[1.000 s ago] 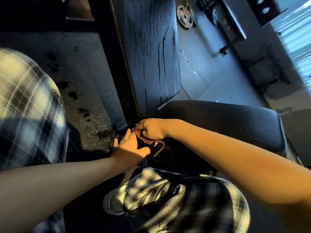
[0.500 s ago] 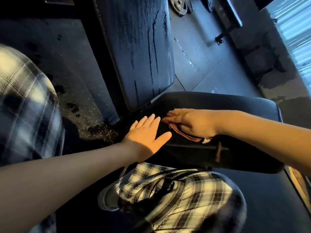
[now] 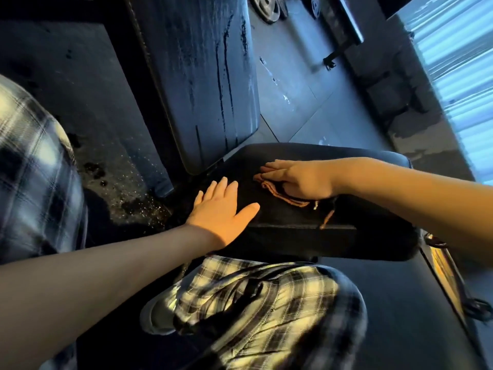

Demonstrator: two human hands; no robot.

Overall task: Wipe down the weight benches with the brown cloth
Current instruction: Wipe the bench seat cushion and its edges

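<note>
The right hand (image 3: 301, 180) lies flat on the brown cloth (image 3: 277, 194), fingers straight and pressed together, palm bearing down. That looks like a hold for dragging the cloth across the seat pad (image 3: 288, 217) of the weight bench rather than for lifting it. The cloth sits on top of the pad, near its middle, bunched under the palm, with one frayed strand trailing toward 5 o'clock over the pad's near edge. How far the cloth spreads is hard to tell, since its shaded part blends into the dark vinyl. The left hand (image 3: 221, 209), at about 8 o'clock from the cloth, rests on the pad's near corner. Its fingers are straight and only slightly apart, the thumb angled out, and it holds nothing. It is probably there to steady the body or the bench while the other arm wipes. At 12 o'clock from both hands the tilted back pad (image 3: 197, 76) shows dark wet streaks running down it, so it appears sprayed and due for a wipe. A knee in plaid trousers (image 3: 266, 303) is planted at 6 o'clock, close under the seat. Weight plates (image 3: 268, 8) lie on the floor (image 3: 293, 84) at 12 o'clock, well apart. No bucket, bottle or other container is in view.
</note>
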